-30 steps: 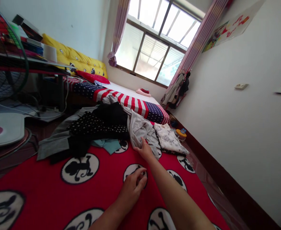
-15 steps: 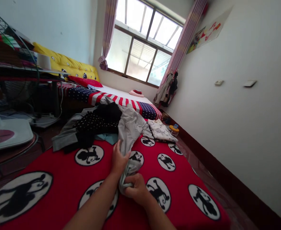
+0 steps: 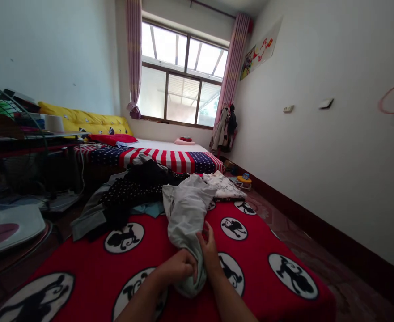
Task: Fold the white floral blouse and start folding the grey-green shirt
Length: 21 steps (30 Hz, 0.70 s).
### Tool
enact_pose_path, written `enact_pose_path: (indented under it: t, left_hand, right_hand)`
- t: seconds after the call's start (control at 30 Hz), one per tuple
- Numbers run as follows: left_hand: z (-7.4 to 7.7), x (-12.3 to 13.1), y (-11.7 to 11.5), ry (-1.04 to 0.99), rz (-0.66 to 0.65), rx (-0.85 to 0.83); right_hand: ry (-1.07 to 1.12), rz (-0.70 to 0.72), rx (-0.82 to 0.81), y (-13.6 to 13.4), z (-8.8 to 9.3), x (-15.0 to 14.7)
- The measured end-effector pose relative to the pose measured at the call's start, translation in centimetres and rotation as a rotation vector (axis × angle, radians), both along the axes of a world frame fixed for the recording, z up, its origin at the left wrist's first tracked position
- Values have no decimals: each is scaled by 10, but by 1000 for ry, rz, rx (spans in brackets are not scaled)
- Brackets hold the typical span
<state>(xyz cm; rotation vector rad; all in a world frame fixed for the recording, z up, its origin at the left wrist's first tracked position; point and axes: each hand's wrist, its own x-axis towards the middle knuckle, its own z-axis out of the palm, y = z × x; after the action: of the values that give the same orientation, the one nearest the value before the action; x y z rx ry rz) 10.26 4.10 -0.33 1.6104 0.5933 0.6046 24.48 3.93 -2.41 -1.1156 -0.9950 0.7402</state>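
A pale grey garment [image 3: 186, 213] trails from a clothes pile toward me across a red blanket with black monkey medallions [image 3: 257, 250]. My left hand [image 3: 178, 269] is closed in a fist around the garment's near end. My right hand [image 3: 210, 253] grips the same end from the right side, fingers curled on the cloth. The garment's far part still rests on the heap.
A pile of dark, dotted and teal clothes [image 3: 133, 192] lies at the blanket's far end, with a floral cloth [image 3: 222, 185] beside it. Beyond is a bed with a stars-and-stripes cover [image 3: 170, 158]. A fan base [image 3: 5, 226] and cluttered table [image 3: 22, 134] stand left; the wall runs along the right.
My right hand reached to the pile and took the grey garment, then both hands drew it toward me. My hands have swapped sides on its near end, and my view has levelled.
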Motion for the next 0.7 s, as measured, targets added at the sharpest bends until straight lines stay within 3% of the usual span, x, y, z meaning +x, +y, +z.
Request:
enact_pose_path:
  t: [0.1,0.17,0.23,0.33,0.4,0.47,0.57,0.63,0.7]
  left_hand:
    - [9,-1,-15,-23,-164,-24]
    - [13,-7,-12,-104,-47,-28]
    - [13,-14,1,-237,325,-26]
    - [9,-25,23,-420,1014,48]
    - [6,-30,33,-470,1231,15]
    - [6,-32,36,-502,1192,-183]
    - [9,-32,36,-543,999,-456]
    - [10,-36,35,-667,918,-486]
    - [12,-46,35,-871,931,-460]
  right_hand:
    - [-84,230,-15,-3,0,-1]
    - [-97,320,-52,-5,0,-1]
    - [-97,367,-69,-8,0,-1]
    - [-144,452,-54,-10,0,0]
    - [-162,512,-40,-11,1,0]
    - [-155,545,-47,-12,3,0]
    - [-122,482,-72,-12,4,1]
    - [-58,354,-67,-10,4,3]
    - [66,220,-76,-6,2,6]
